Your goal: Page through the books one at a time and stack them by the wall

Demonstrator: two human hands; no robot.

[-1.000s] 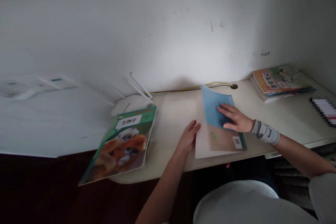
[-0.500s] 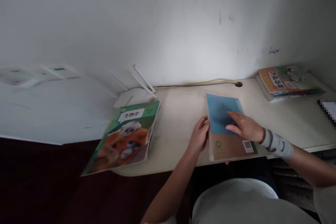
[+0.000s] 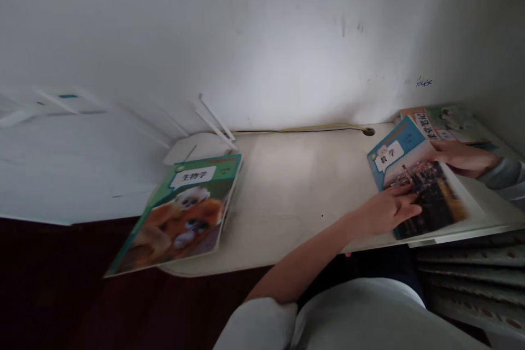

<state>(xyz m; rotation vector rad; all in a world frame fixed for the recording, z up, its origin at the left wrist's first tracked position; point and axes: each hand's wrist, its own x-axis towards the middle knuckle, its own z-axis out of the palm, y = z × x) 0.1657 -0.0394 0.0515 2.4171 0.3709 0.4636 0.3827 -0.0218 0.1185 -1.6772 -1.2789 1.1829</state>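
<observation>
A blue textbook [image 3: 414,175] with a city photo on its cover lies front side up at the right end of the white desk [image 3: 295,186]. My left hand [image 3: 388,210] rests on its lower left part, fingers stretched out flat. My right hand [image 3: 461,156] is at the book's far right edge, fingers curled over the edge, its wrist in a grey sleeve. A green textbook [image 3: 180,213] with an orange animal on the cover lies at the desk's left end, overhanging the front edge.
A stack of colourful books [image 3: 447,123] sits at the far right behind the blue book. A cable [image 3: 303,129] runs along the wall into a hole [image 3: 368,132] in the desk. White papers [image 3: 197,145] lie at the back left. Drawers [image 3: 471,279] stand under the desk's right end.
The blue book was closed, turned over from back cover to front cover, and moved right towards the stack. Both hands went right with it.
</observation>
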